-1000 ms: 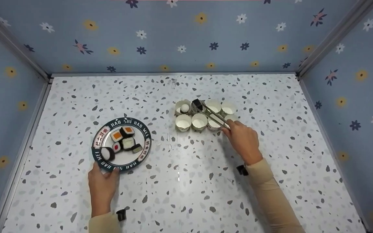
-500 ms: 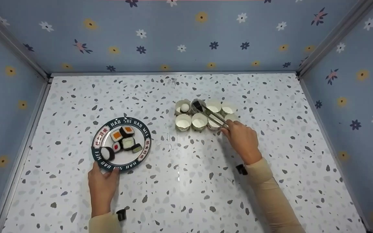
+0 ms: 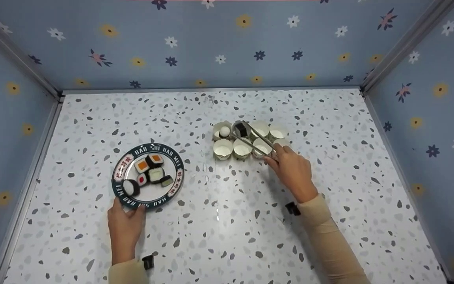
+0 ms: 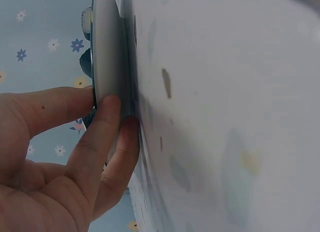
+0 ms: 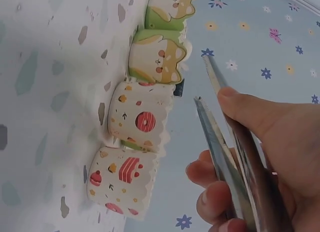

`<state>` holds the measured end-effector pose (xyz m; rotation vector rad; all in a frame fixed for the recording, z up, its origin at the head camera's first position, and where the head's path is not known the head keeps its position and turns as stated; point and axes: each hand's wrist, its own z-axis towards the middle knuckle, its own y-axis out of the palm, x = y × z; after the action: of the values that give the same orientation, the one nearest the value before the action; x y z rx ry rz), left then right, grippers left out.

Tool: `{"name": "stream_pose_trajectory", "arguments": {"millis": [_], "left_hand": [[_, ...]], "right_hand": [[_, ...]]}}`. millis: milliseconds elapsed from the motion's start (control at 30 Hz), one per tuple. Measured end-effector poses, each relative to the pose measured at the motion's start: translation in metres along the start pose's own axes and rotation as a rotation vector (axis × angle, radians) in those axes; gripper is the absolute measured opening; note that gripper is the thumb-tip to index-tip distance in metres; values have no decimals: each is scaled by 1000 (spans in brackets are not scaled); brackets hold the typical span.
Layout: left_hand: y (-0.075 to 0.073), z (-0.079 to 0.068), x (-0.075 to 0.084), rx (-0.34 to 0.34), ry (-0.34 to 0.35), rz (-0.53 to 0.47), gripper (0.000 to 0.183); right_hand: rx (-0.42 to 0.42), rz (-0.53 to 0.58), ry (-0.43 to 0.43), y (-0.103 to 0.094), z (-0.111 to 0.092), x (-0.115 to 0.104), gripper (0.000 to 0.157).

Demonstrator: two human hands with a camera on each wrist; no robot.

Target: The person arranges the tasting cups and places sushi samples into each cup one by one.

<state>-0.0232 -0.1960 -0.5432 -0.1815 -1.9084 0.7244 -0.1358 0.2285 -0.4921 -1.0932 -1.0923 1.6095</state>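
Note:
My left hand [image 3: 124, 223] pinches the near rim of a round plate [image 3: 177, 165], thumb above and fingers below, as the left wrist view shows. On the plate lie several sushi pieces [image 3: 155, 174] with dark wraps. My right hand [image 3: 293, 171] holds metal tongs [image 3: 259, 136], their arms spread over the paper baking cups [image 3: 223, 150]. A dark sushi piece [image 3: 241, 129] sits in a back-row cup between the tong tips, apparently loose. In the right wrist view, the serrated tong tips [image 5: 207, 66] are apart with nothing between them.
The cups stand close together in two rows. A back-left cup holds a white round-topped piece [image 3: 224, 131]. Patterned blue walls [image 3: 227, 43] enclose the speckled table [image 3: 219, 236] at the back and both sides.
The dark sushi piece has gone down into the back-row cup and the tongs have spread off it. My left hand and the plate have stayed put.

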Motion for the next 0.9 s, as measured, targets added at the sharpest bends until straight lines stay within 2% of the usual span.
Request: {"name": "stream_pose_trajectory", "arguments": {"millis": [167,400,667,900], "left_hand": [[0,0,0,6,12,-3,79],[0,-2,1,24,29,-20,72],[1,-1,1,28,31,-48,69],[0,-2,1,40,41,-44,66]], "right_hand": [[24,-6,-53,2,-2,-8,51],[41,7,-189,4,-4,-27,45],[-49,57,-267,14,-10,-53,48],[-96,86,-344,23,-16,-70,39]]}}
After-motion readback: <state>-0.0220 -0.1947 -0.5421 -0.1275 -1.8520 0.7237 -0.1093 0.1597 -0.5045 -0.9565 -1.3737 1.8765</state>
